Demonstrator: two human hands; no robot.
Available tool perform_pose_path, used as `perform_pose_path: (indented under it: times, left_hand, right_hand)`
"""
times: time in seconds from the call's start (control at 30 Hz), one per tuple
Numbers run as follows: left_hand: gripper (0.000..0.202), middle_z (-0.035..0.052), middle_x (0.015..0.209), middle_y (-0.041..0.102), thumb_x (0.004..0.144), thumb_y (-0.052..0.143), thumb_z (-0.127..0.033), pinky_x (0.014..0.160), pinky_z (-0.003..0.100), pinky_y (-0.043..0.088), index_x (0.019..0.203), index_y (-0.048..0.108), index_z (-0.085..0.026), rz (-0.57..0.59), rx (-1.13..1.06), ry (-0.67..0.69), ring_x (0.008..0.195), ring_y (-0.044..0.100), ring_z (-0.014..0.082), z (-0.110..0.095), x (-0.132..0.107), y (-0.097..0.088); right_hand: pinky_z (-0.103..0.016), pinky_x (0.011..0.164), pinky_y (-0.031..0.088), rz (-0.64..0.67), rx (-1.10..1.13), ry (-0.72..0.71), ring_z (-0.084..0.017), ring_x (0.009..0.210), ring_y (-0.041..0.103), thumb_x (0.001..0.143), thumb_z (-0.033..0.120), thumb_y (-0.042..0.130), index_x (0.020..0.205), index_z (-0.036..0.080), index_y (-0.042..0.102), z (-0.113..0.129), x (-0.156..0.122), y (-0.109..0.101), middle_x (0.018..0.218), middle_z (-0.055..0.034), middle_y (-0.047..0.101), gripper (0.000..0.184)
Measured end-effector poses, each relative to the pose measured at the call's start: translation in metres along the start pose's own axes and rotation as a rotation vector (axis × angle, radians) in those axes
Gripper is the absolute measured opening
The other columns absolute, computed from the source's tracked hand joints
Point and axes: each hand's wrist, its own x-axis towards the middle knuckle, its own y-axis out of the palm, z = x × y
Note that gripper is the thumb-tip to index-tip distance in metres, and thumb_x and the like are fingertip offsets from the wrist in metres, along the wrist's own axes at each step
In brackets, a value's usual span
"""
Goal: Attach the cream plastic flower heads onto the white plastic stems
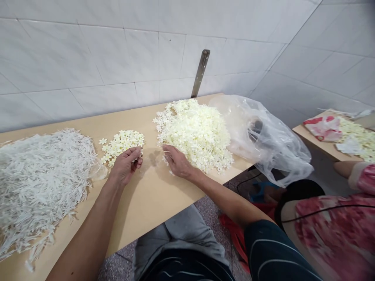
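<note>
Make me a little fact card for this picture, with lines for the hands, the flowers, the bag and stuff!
Left hand: fingers curled, nearest the small flower pile; anything pinched is too small to tell
Right hand: at the near left edge of the large flower pile
Flower colour: pale yellow-white
Far left: heap of thin white strands
Bag: clear plastic bag, right of the large flower pile
Behind: perforated metal strip, tiled wall
Neighbour: person in pink-red patterned clothing, at right
</note>
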Motion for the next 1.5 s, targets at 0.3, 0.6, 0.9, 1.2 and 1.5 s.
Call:
perform_pose_path:
  times: [0.3, 0.6, 0.9, 1.2, 1.5]
  left_hand:
    - [0.052, -0.0023, 0.063, 0.061, 0.059, 0.093, -0.037, 0.049, 0.019, 0.044, 0.100, 0.069, -0.015, -0.048, 0.170, 0.048, 0.052, 0.057, 0.0093, 0.009, -0.002, 0.007]
    - [0.045, -0.0008, 0.059, 0.064, 0.060, 0.091, -0.043, 0.053, 0.020, 0.045, 0.086, 0.064, -0.017, -0.080, 0.209, 0.118, 0.052, 0.057, 0.0107, 0.013, 0.003, 0.008]
    - [0.038, 0.0002, 0.058, 0.066, 0.064, 0.087, -0.043, 0.051, 0.023, 0.046, 0.077, 0.063, -0.017, -0.054, 0.271, 0.140, 0.049, 0.058, 0.0118, 0.019, 0.012, 0.011]
    - [0.041, -0.0002, 0.052, 0.063, 0.064, 0.088, -0.046, 0.047, 0.024, 0.046, 0.075, 0.061, -0.018, -0.112, 0.280, 0.122, 0.043, 0.057, 0.0120, 0.022, 0.011, 0.022]
    - [0.045, -0.0006, 0.050, 0.060, 0.070, 0.082, -0.056, 0.042, 0.023, 0.040, 0.078, 0.063, -0.016, -0.052, 0.371, 0.112, 0.040, 0.051, 0.0103, 0.014, -0.022, 0.012]
  right_hand:
    - [-0.032, 0.074, 0.064, -0.040, 0.286, 0.155, -0.019, 0.101, 0.068, 0.098, 0.035, 0.054, 0.129, 0.020, 0.057, 0.031, 0.024, 0.008, 0.114, -0.0109, 0.069, 0.034]
    - [-0.028, 0.078, 0.057, -0.133, 0.110, -0.009, -0.017, 0.091, 0.068, 0.096, 0.028, 0.055, 0.109, 0.019, 0.068, 0.053, 0.094, 0.030, 0.106, -0.0077, 0.073, 0.021]
    - [-0.029, 0.068, 0.056, -0.198, 0.201, 0.183, -0.016, 0.069, 0.068, 0.095, 0.038, 0.060, 0.105, 0.017, 0.073, 0.028, 0.066, 0.052, 0.081, -0.0049, 0.075, 0.026]
    - [-0.031, 0.070, 0.055, -0.190, 0.118, 0.110, -0.018, 0.069, 0.068, 0.095, 0.037, 0.061, 0.103, 0.018, 0.074, 0.027, 0.072, 0.048, 0.082, -0.0053, 0.075, 0.024]
    - [-0.028, 0.064, 0.052, -0.156, 0.155, 0.063, -0.015, 0.064, 0.066, 0.096, 0.039, 0.061, 0.099, 0.019, 0.073, 0.038, 0.076, 0.035, 0.079, -0.0035, 0.074, 0.023]
